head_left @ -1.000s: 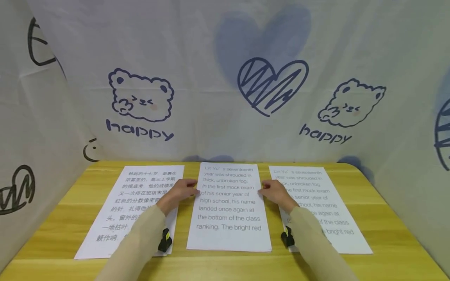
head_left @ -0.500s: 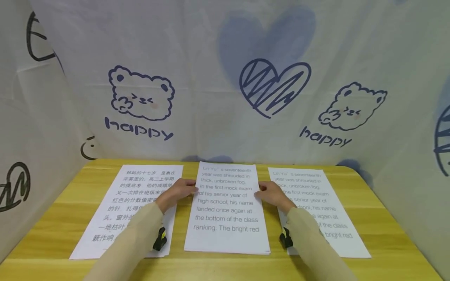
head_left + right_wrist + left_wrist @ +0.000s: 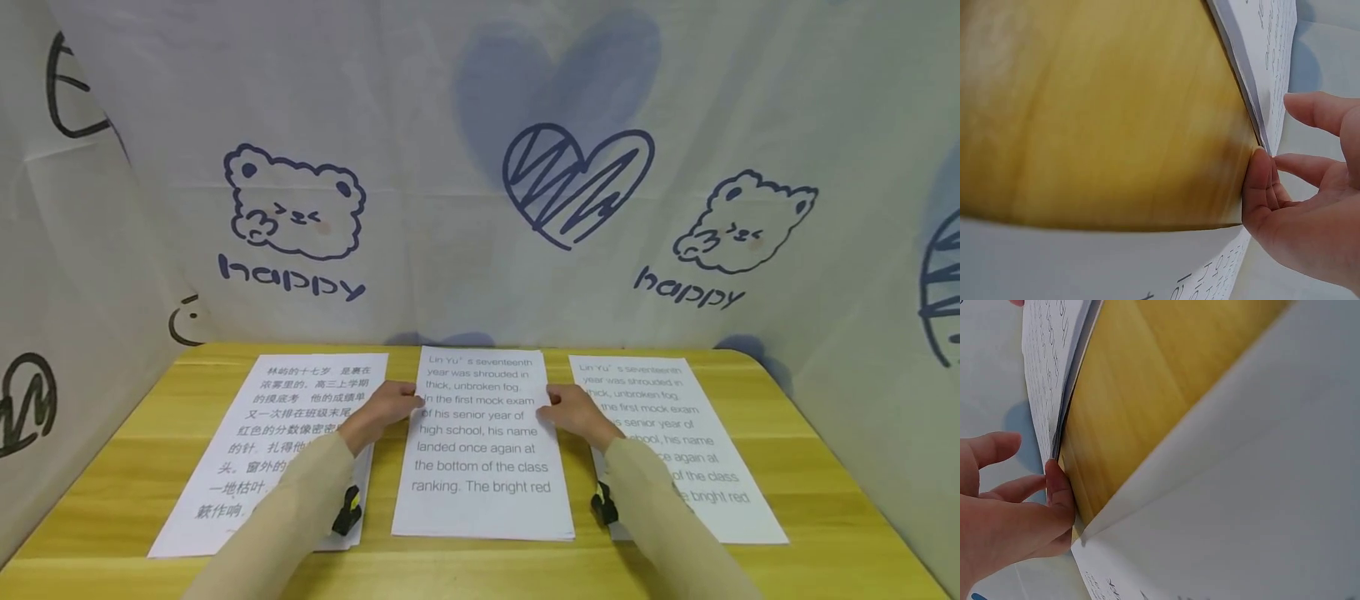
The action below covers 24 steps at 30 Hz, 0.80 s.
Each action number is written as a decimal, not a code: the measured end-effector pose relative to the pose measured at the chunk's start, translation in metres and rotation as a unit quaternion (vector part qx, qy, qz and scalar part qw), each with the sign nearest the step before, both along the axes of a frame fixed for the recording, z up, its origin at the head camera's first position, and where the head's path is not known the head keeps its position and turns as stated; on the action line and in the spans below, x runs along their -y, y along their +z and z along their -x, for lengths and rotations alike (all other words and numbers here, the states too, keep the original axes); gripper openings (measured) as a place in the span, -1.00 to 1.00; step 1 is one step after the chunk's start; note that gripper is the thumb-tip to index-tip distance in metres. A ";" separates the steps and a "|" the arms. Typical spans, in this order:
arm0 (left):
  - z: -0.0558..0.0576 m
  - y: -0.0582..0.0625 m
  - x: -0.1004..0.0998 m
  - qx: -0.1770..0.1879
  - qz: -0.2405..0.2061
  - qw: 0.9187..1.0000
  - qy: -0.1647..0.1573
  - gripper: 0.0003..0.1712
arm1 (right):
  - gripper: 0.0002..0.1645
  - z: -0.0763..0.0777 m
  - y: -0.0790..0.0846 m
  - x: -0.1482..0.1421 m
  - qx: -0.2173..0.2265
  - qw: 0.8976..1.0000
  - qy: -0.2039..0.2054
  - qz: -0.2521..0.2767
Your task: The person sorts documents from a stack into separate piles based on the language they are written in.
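Observation:
A stack of white printed sheets with large English text lies in the middle of the table. My left hand touches its left edge. At its right edge, level with the left, is my right hand. In the left wrist view a fingertip meets the lower side of the stack, and another digit stands apart from it. The right wrist view shows bent fingertips against the paper edge, with one digit raised away from the sheets.
Chinese-text sheets lie at the left, partly under my left sleeve. English-text sheets lie at the right, partly behind my right sleeve. The yellow wood-grain table ends at a patterned white cloth.
The head view has shifted slightly. Both hands stay at the side edges of the middle stack, and the three piles keep their places.

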State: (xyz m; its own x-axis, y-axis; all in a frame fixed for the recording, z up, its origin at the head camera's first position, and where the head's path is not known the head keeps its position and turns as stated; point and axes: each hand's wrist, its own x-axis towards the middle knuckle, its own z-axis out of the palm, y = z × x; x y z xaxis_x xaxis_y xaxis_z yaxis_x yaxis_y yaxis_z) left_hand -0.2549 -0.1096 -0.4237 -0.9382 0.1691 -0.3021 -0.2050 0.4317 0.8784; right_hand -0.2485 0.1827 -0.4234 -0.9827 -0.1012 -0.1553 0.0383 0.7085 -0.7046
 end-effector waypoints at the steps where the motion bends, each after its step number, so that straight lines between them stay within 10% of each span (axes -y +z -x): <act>1: 0.000 0.001 0.000 0.002 -0.001 1.000 0.000 -0.48 | -0.88 -0.001 0.001 0.000 0.001 1.000 -0.002 0.000; 14: -0.002 0.012 -0.004 -0.025 0.020 0.999 0.007 -0.40 | -0.30 0.000 0.009 -0.001 0.010 0.999 -0.021 0.046; 24: -0.003 0.007 -0.003 -0.042 0.008 0.998 0.053 -0.36 | -0.41 0.006 0.008 0.010 0.000 0.995 -0.058 0.083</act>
State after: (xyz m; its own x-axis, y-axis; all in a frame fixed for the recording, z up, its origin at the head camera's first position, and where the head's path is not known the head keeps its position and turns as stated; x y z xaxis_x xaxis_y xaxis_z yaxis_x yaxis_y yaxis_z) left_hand -0.2523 -0.1069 -0.4167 -0.9728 0.0628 -0.2231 -0.1760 0.4262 0.8874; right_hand -0.2547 0.1727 -0.4152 -0.9892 -0.0123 -0.1459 0.1126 0.5734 -0.8115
